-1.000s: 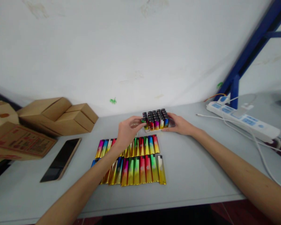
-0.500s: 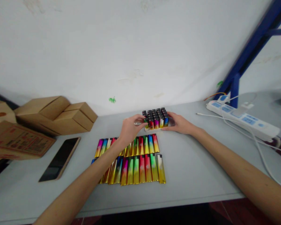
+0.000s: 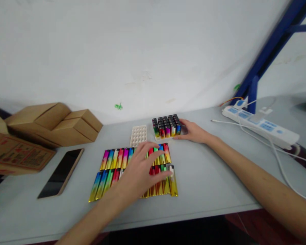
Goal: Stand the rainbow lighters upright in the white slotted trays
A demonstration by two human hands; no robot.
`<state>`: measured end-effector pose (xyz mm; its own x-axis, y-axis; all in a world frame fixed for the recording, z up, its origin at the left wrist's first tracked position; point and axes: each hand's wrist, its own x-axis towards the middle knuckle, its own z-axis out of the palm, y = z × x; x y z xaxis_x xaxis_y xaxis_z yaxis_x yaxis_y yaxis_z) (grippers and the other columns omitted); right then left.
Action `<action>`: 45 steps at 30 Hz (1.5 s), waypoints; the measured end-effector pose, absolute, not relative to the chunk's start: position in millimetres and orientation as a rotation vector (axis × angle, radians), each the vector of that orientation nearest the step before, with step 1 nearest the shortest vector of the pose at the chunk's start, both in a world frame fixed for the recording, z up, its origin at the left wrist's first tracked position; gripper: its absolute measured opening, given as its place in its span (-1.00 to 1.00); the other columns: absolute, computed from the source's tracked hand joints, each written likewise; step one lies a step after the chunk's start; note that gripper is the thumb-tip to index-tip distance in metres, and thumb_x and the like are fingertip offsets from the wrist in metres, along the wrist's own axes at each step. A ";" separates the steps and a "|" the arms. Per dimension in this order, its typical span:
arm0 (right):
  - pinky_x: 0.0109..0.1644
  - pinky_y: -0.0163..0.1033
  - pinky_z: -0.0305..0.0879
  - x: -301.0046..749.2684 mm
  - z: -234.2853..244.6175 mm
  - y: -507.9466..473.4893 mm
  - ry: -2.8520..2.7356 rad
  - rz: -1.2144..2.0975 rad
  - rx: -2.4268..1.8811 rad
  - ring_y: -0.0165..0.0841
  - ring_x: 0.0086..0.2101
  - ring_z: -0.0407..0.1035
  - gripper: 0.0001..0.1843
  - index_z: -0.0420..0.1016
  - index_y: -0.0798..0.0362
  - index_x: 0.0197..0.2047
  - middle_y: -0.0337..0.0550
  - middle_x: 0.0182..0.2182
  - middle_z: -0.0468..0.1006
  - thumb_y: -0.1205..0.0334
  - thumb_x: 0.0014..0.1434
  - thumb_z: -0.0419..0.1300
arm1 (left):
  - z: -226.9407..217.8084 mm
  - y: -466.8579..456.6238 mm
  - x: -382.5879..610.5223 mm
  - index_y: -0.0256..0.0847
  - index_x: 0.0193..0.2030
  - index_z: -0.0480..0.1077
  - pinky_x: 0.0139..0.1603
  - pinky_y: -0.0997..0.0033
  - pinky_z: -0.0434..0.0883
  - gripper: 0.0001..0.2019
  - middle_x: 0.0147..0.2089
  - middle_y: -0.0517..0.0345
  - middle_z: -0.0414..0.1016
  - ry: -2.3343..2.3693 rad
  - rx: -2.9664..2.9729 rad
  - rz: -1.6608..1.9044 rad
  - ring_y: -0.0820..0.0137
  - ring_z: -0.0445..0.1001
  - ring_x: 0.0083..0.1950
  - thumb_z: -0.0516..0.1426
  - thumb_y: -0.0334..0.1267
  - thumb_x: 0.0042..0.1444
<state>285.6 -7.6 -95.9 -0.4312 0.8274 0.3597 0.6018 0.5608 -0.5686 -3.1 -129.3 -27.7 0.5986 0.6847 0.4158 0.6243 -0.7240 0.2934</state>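
Observation:
Shiny, multicoloured lighters (image 3: 108,160) lie side by side in two rows on the table. Over the right half of those rows hovers my left hand (image 3: 140,166), thumb and fingers apart and nothing visible in them; it hides several lighters. Behind the rows, upright lighters (image 3: 167,129) with black tops stand packed in a low white tray (image 3: 165,137). My right hand (image 3: 193,132) grips the right side of this block, thumb at the front corner and fingers partly hidden behind. Left of the block lies a second white tray (image 3: 139,134) with bare round hollows.
A dark-screened phone (image 3: 61,173) lies on the left of the table (image 3: 209,183). Brown cardboard boxes (image 3: 53,124) stand behind it. At the right are a white power strip (image 3: 262,126) and a loose white cable (image 3: 277,153). A wall (image 3: 142,61) closes the back.
My left hand has left the upright lighters, come nearer over the lying rows and spread its fingers. The bare white tray now shows. My right hand stays at the block.

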 end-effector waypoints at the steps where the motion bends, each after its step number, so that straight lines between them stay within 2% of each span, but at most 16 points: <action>1: 0.20 0.18 0.38 285.7 -96.0 -7.5 -2.180 0.478 -1.134 0.05 0.09 0.45 -0.11 0.29 0.07 0.35 0.13 0.18 0.51 -0.16 0.08 0.41 | -29.7 -141.3 -0.5 -0.17 0.14 0.46 0.36 -0.24 0.31 -0.48 0.22 -0.13 0.42 1.076 2.754 0.722 0.00 0.33 0.33 0.32 0.07 0.15; 3: 0.23 0.19 0.36 285.8 -96.3 -7.4 -2.182 0.480 -1.123 0.06 0.12 0.44 -0.10 0.27 0.07 0.35 0.13 0.19 0.50 -0.17 0.08 0.41 | -36.5 -158.5 6.0 -0.20 0.23 0.41 0.41 -0.34 0.21 -0.36 0.29 -0.19 0.36 1.058 2.823 0.607 -0.07 0.24 0.41 0.32 0.12 0.12; 5: 0.23 0.18 0.36 285.6 -96.2 -7.4 -2.186 0.483 -1.125 0.05 0.12 0.44 -0.10 0.27 0.08 0.35 0.14 0.19 0.50 -0.17 0.08 0.42 | -44.3 -166.6 13.0 -0.25 0.27 0.39 0.40 -0.38 0.21 -0.32 0.32 -0.24 0.34 1.081 2.863 0.523 -0.12 0.20 0.43 0.29 0.15 0.13; 10: 0.21 0.16 0.38 285.3 -96.2 -7.1 -2.192 0.463 -1.151 0.04 0.09 0.45 -0.12 0.29 0.12 0.32 0.15 0.17 0.51 -0.17 0.08 0.41 | -55.3 -167.8 27.2 -0.36 0.17 0.42 0.39 -0.39 0.22 -0.34 0.28 -0.34 0.35 1.116 2.911 0.520 -0.15 0.23 0.42 0.26 0.18 0.15; 13: 0.20 0.16 0.38 285.8 -97.9 -6.3 -2.196 0.463 -1.154 0.04 0.09 0.45 -0.10 0.29 0.11 0.33 0.14 0.16 0.52 -0.19 0.07 0.41 | -54.8 -170.5 34.7 -0.34 0.15 0.43 0.42 -0.36 0.19 -0.34 0.25 -0.31 0.35 1.118 2.854 0.508 -0.13 0.23 0.42 0.31 0.16 0.10; 18: 0.18 0.16 0.40 286.6 -100.0 -5.6 -2.195 0.455 -1.161 0.03 0.06 0.47 -0.09 0.29 0.08 0.33 0.11 0.15 0.53 -0.21 0.06 0.41 | -48.7 -177.4 51.3 -0.26 0.15 0.42 0.42 -0.25 0.22 -0.45 0.11 -0.15 0.41 1.074 2.747 0.411 -0.03 0.28 0.35 0.25 0.12 0.20; 22: 0.23 0.14 0.37 286.4 -98.7 -6.2 -2.179 0.489 -1.137 0.03 0.12 0.44 -0.10 0.27 0.09 0.34 0.13 0.19 0.50 -0.19 0.08 0.41 | -41.8 -174.9 63.9 -0.27 0.08 0.43 0.41 -0.24 0.22 -0.59 -0.01 -0.06 0.44 1.059 2.754 0.336 0.02 0.35 0.23 0.24 -0.02 0.23; 25: 0.25 0.15 0.36 285.7 -96.9 -7.2 -2.173 0.495 -1.126 0.03 0.13 0.43 -0.11 0.28 0.10 0.33 0.14 0.20 0.50 -0.18 0.08 0.41 | -41.3 -171.5 69.0 -0.25 0.01 0.44 0.44 -0.24 0.16 -0.79 -0.06 0.01 0.43 1.001 2.774 0.298 0.11 0.40 0.14 0.19 -0.27 0.26; 27: 0.25 0.16 0.35 285.2 -95.7 -7.9 -2.172 0.490 -1.125 0.03 0.13 0.43 -0.11 0.28 0.09 0.33 0.14 0.20 0.50 -0.18 0.08 0.41 | -45.0 -170.6 70.9 -0.24 0.05 0.43 0.43 -0.15 0.22 -0.77 -0.03 0.01 0.43 0.929 2.749 0.333 0.17 0.42 0.13 0.12 -0.43 0.27; 29: 0.24 0.17 0.36 284.7 -94.5 -8.6 -2.173 0.485 -1.141 0.04 0.11 0.44 -0.12 0.29 0.08 0.33 0.13 0.18 0.51 -0.18 0.08 0.41 | -50.3 -170.4 72.6 -0.19 0.13 0.42 0.35 0.03 0.37 -0.68 0.03 0.01 0.44 0.902 2.632 0.442 0.22 0.44 0.13 0.08 -0.49 0.29; 32: 0.20 0.16 0.39 284.4 -93.1 -9.2 -2.181 0.481 -1.164 0.04 0.07 0.47 -0.12 0.31 0.10 0.32 0.14 0.16 0.53 -0.18 0.08 0.41 | -52.8 -167.3 75.1 -0.10 0.14 0.48 0.17 0.25 0.53 -0.69 0.02 0.07 0.51 0.921 2.285 0.653 0.31 0.54 0.02 0.15 -0.42 0.30; 35: 0.17 0.16 0.39 284.8 -93.3 -8.8 -2.186 0.476 -1.143 0.04 0.06 0.47 -0.12 0.30 0.09 0.32 0.14 0.15 0.53 -0.18 0.08 0.41 | -40.6 -156.3 73.3 -0.13 0.03 0.57 -0.01 0.33 0.61 -0.75 -0.05 0.06 0.55 0.880 1.866 0.770 0.33 0.58 -0.10 0.29 -0.29 0.20; 38: 0.18 0.17 0.38 285.5 -95.9 -7.2 -2.183 0.453 -1.126 0.03 0.06 0.47 -0.13 0.31 0.07 0.33 0.14 0.15 0.53 -0.18 0.07 0.41 | -20.0 -138.6 63.9 -0.19 -0.04 0.56 -0.17 0.36 0.61 -0.76 -0.09 0.01 0.55 0.777 1.601 0.748 0.34 0.59 -0.16 0.31 -0.21 0.18; 41: 0.18 0.17 0.37 285.8 -98.8 -5.8 -2.186 0.421 -1.130 0.04 0.06 0.47 -0.13 0.32 0.08 0.32 0.15 0.14 0.54 -0.17 0.07 0.41 | -6.7 -121.4 49.7 -0.14 0.12 0.40 -0.57 0.55 0.37 -0.71 -0.31 0.18 0.49 0.689 1.511 0.685 0.53 0.40 -0.51 0.18 -0.11 0.32; 43: 0.17 0.15 0.38 285.5 -99.1 -6.0 -2.185 0.411 -1.142 0.03 0.05 0.47 -0.14 0.32 0.09 0.31 0.14 0.13 0.55 -0.17 0.07 0.40 | -5.5 -113.3 40.6 -0.08 0.17 0.32 -0.64 0.59 0.14 -0.70 -0.44 0.33 0.32 0.724 1.554 0.760 0.58 0.18 -0.60 0.11 -0.08 0.37; 45: 0.16 0.13 0.40 285.1 -97.5 -7.0 -2.191 0.425 -1.155 0.02 0.04 0.47 -0.16 0.32 0.09 0.30 0.13 0.13 0.55 -0.17 0.09 0.39 | -8.6 -108.6 33.2 -0.08 0.13 0.32 -0.63 0.55 0.04 -0.72 -0.51 0.41 0.14 0.817 1.635 0.869 0.56 0.05 -0.59 0.10 -0.06 0.38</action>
<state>285.1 -7.0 -97.5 -0.4268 0.8241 0.3724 0.6253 0.5664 -0.5367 33.2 -108.6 -8.6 0.5003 0.8551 0.1362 0.0831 -0.2039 0.9755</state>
